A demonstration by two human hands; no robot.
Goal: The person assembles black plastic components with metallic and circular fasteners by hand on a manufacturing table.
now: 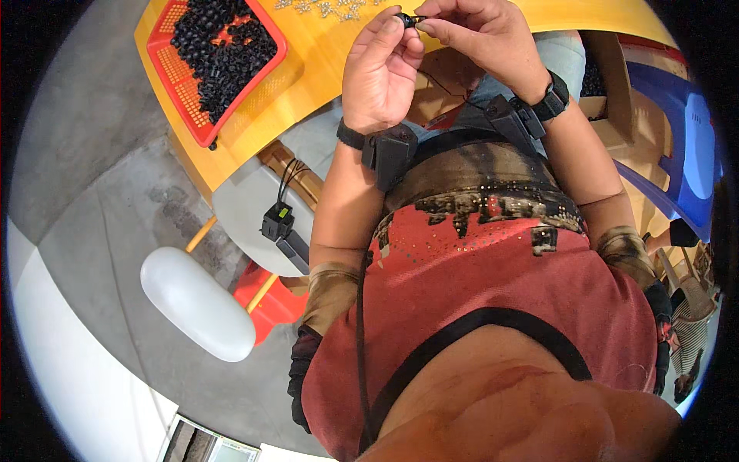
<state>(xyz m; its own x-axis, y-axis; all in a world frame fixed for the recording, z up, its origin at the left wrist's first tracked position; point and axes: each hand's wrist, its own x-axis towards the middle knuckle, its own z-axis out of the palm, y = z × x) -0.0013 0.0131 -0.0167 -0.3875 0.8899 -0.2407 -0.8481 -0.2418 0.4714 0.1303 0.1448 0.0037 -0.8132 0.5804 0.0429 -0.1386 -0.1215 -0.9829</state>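
Pinching is done two-handed, top centre: small rounded black part [406, 20] gripped by thumb and fingers of left hand [382, 73], its right end seemingly nipped by right hand [489, 37], probably for steadiness. Red mesh basket [178, 73] of dark knobbly pieces [231, 65] is parked upper left, likely for reach; shiny silvery bits [327, 8] are scattered on yellow tabletop [317, 65].

At left, a white chair [245, 242], its back [198, 304] joined to the seat [237, 196] by yellow struts [262, 293], is seen on a grey floor [85, 223]. A red object [279, 317] is partly hidden by it. A blue chair [699, 154] is seen at right, and a panel [206, 442] is cropped by the lower edge.
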